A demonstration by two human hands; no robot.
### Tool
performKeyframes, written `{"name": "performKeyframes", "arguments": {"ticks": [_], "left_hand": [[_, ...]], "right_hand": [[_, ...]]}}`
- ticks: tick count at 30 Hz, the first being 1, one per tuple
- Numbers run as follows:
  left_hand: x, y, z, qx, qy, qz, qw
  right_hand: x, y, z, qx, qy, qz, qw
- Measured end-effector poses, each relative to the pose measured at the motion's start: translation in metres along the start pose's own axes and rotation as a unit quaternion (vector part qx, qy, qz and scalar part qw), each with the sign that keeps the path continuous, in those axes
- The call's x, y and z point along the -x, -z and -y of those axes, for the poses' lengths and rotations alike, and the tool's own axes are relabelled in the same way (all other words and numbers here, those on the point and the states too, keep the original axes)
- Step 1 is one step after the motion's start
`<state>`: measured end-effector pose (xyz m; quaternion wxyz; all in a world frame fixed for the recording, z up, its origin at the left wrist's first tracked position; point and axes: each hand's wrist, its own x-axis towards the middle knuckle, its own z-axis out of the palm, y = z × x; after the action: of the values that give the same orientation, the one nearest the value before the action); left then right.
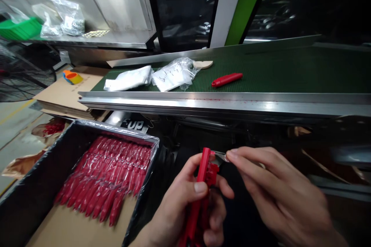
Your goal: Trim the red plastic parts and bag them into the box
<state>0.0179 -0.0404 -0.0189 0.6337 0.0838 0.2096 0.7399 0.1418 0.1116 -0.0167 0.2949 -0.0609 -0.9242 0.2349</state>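
Observation:
My left hand (188, 197) is wrapped round a long red plastic part (203, 168), with more red plastic pieces pressed against its right side. The part points up and away from me, and its lower end is partly hidden by my fingers. Pinched between the thumb and fingers of my right hand (278, 185) is a thin metal blade-like tool (219, 155). Its tip reaches the upper end of the red part; whether it touches I cannot tell. A single red plastic piece (227, 80) lies on the green conveyor belt (275, 73) beyond my hands.
Rows of bagged red pieces (107, 177) fill part of a black-lined box (145, 137) at left. White plastic bags (174, 75) lie on the belt behind its metal rail (203, 100). An orange-yellow tape dispenser (72, 77) rests on stacked cardboard (63, 94); a fan (23, 69) stands beyond.

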Motion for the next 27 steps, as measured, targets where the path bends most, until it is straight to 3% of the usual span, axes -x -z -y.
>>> {"name": "performKeyframes", "arguments": {"ticks": [5,11,15,27], "left_hand": [[0.001,-0.010,0.002,-0.010,-0.005,-0.039,0.999],[-0.003,0.001,0.003,0.019,0.010,0.026,0.999],[-0.003,0.004,0.006,0.014,-0.001,0.040,0.999],[-0.004,0.003,0.007,-0.002,0.008,0.032,0.999]], "right_hand": [[-0.001,-0.003,0.000,-0.014,0.029,-0.007,0.999],[-0.002,-0.003,0.000,-0.006,0.035,-0.010,0.999],[-0.002,-0.003,0.000,0.005,0.042,-0.016,0.999],[-0.002,0.002,0.007,0.000,0.031,-0.033,0.999]]}}
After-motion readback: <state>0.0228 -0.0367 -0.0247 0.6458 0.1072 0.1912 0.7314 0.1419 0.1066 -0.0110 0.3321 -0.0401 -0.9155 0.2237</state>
